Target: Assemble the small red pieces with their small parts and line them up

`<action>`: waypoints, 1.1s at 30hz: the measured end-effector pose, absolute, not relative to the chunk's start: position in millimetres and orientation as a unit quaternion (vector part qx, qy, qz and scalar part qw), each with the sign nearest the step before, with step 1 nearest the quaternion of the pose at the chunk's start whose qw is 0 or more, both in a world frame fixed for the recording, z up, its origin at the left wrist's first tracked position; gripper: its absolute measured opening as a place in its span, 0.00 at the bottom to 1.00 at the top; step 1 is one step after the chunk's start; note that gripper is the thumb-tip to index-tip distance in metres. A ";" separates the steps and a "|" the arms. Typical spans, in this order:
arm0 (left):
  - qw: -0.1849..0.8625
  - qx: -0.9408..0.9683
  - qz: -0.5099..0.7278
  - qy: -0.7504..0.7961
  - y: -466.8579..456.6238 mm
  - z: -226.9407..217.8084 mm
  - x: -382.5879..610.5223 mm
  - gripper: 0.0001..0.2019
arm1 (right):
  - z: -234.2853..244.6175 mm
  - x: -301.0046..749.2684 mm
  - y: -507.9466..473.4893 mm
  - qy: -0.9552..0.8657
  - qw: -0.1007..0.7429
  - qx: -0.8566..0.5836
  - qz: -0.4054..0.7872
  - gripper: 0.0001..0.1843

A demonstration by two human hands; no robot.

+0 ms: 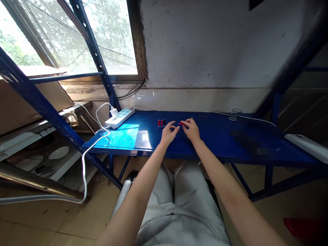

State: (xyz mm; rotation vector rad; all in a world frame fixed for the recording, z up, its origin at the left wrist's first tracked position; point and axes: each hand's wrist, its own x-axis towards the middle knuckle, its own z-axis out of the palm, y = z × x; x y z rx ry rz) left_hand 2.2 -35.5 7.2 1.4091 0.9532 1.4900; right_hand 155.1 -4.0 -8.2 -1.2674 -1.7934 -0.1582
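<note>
My right hand (pixel 192 130) pinches a small red tube-shaped piece (pixel 181 123) between thumb and fingers, just above the blue tabletop (pixel 174 145). Close by on its left, my left hand (pixel 169 134) has thumb and forefinger apart, with nothing visible between them. Two similar red pieces (pixel 160 123) and a black one (pixel 164 122) stand in a row beyond my left hand, their lower ends pale. Several tiny metal-looking parts (pixel 203 118) lie to the right, behind my right hand; their kind is too small to make out.
A white power strip (pixel 120 118) with a plugged-in charger (pixel 114 112) lies at the table's left. At the back right stands a clear glass (pixel 235 114). A white flat object (pixel 307 145) rests at the right end. Blue metal posts (pixel 92 44) frame the left side.
</note>
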 end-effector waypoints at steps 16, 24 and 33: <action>0.430 0.570 0.598 0.365 -27.9 0.9 2.0 0.08 | -3.3 147.9 -12.0 -0.779 0.362 -0.485 -0.164 0.21; 0.434 0.576 0.590 0.362 -24.4 -0.3 1.1 0.09 | 0.7 146.4 -17.5 -0.712 0.469 -0.516 -0.082 0.22; 0.415 0.611 0.573 0.355 -22.7 -2.1 0.7 0.10 | -1.8 147.6 -18.4 -0.715 0.394 -0.577 -0.006 0.29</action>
